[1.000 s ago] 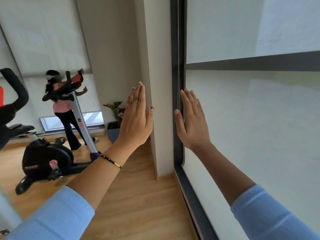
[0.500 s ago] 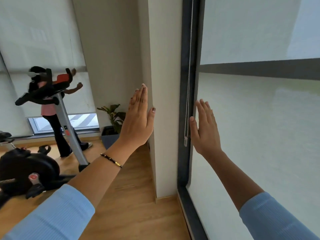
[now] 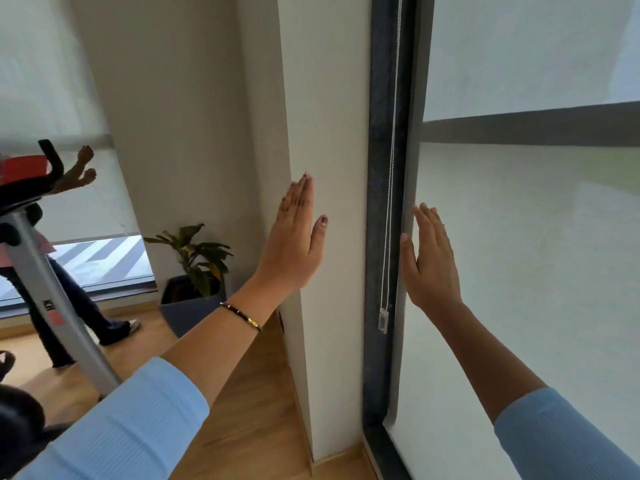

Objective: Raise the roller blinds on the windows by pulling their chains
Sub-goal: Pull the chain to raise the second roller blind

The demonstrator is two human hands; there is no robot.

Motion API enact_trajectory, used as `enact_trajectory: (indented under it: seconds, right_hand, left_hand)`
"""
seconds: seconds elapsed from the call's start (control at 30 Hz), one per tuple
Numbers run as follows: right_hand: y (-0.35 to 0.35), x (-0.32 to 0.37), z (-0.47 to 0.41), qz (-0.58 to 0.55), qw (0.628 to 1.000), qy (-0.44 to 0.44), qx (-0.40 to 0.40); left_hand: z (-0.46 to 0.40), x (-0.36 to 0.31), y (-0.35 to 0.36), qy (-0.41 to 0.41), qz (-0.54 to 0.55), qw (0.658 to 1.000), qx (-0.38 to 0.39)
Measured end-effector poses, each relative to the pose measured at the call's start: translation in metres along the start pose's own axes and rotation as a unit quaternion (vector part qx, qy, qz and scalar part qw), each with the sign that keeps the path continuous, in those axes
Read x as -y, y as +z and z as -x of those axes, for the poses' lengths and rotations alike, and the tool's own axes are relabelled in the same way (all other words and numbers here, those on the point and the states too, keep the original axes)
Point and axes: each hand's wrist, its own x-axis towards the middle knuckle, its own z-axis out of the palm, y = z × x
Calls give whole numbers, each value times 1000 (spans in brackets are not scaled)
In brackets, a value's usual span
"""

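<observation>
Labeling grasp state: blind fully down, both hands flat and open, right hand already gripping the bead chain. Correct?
Not quite. In the head view the right hand is open beside the bead chain, not gripping it. The left hand is flat and open, the roller blind down.

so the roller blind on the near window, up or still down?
Down. The roller blind covers the pane to the bottom of the window frame; its chain hangs untouched between both open hands.

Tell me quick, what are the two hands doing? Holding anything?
Left hand: open and flat, fingers together, holding nothing.
Right hand: open and flat beside the chain, holding nothing.
</observation>
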Motion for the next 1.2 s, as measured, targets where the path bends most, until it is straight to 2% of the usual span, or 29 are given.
enact_trajectory:
  seconds: [0.27,0.4,0.53,0.63,0.8,0.87,0.97,1.07,1.1,1.2]
  right_hand:
    - [84,-54,-62,19,997,70,-36]
    - [118,-88,-96,33,994,91,-52]
    - [156,-143,-139,-3,980,193,-49]
    - [184,-173,-165,-36,963,264,-28]
    - [227,-209,-201,-49,944,328,7]
    - [239,-221,-210,-18,944,330,0]
    - [249,-231,-214,-4,942,334,-39]
    - [252,-225,-204,-124,929,340,-79]
    - [250,-219,-197,-133,928,334,-96]
    - [242,-184,-168,-44,945,309,-103]
  left_hand:
    - [-74,96,87,10,71,996,57]
    - [-106,131,133,-8,153,983,99]
    - [-142,157,168,-101,280,948,115]
    - [-171,177,192,-166,366,905,137]
    - [-206,193,217,-215,479,834,168]
    - [-213,195,226,-221,507,810,195]
    - [-223,202,240,-212,529,791,222]
    - [-233,206,248,-210,555,770,236]
    - [-236,206,250,-203,557,768,244]
    - [-246,203,255,-165,570,752,286]
